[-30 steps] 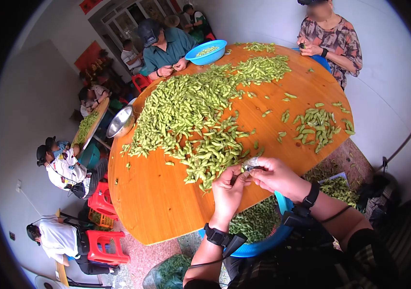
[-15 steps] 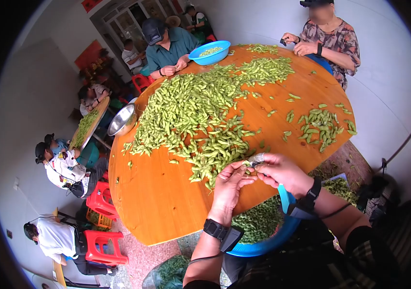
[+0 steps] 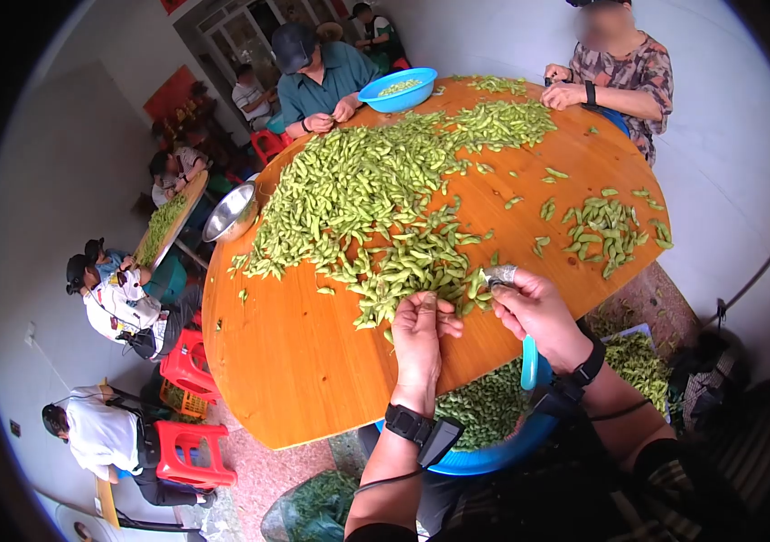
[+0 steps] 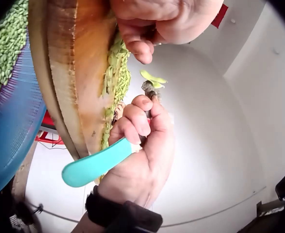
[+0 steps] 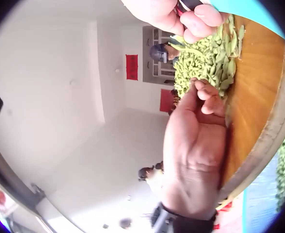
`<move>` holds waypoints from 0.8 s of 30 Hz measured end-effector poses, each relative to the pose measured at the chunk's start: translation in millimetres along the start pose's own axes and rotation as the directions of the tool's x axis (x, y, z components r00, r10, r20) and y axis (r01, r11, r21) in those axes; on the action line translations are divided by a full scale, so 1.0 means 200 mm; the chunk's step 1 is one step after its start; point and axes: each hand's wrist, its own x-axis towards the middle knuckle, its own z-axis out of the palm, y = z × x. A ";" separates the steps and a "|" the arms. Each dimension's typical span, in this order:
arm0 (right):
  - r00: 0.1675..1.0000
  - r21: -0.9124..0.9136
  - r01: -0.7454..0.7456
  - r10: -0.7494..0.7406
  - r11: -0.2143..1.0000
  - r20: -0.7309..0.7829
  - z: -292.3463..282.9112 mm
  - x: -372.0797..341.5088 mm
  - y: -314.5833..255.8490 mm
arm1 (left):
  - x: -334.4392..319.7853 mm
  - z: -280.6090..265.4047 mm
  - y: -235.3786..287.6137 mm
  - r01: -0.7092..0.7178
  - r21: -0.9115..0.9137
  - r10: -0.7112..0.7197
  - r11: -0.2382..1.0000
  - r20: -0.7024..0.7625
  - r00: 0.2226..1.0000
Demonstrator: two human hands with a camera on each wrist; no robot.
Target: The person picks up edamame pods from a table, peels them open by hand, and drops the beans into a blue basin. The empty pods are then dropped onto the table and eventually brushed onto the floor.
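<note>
My right hand [image 3: 529, 312] grips a tool by its turquoise handle [image 4: 96, 162]; the fist hides its working end. A grey wrapping covers one of that hand's digits [image 4: 151, 91]. Green soybean pods [image 4: 153, 78] stick out just past this wrapped tip. My left hand [image 3: 423, 339] is at the near edge of the heap of soybean pods [image 3: 349, 203], its fingers loosely bent and thumb close to the forefinger. Nothing shows between those fingers in either wrist view. Below the table edge, between my forearms, a blue basin [image 3: 471, 464] contains shelled green beans [image 3: 484, 411].
The round wooden table [image 3: 294, 370] also bears a smaller pod pile [image 3: 606, 230] on the right. A blue bowl [image 3: 398, 90] and a steel bowl [image 3: 231, 215] stand by its rim. Two people [image 3: 323, 81] sit across. Red stools [image 3: 193, 453] stand at left.
My hands were together over a pod and have parted. The left has gone to the heap's near edge; the right has shifted slightly right, and its turquoise handle now shows more.
</note>
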 end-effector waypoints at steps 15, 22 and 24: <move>0.999 0.182 0.042 -0.041 0.982 -0.011 -0.01 0.02 0.08 | -0.05 0.05 0.01 -0.084 0.226 0.039 0.971 0.200 0.979; 0.998 0.072 0.061 -0.059 0.996 -0.028 -0.07 0.02 0.04 | -0.04 0.07 0.02 0.052 0.103 -0.072 0.993 0.202 0.977; 0.996 0.045 0.087 -0.086 0.995 -0.007 -0.04 0.02 0.06 | -0.06 0.09 0.04 0.057 0.150 -0.087 0.987 0.207 0.974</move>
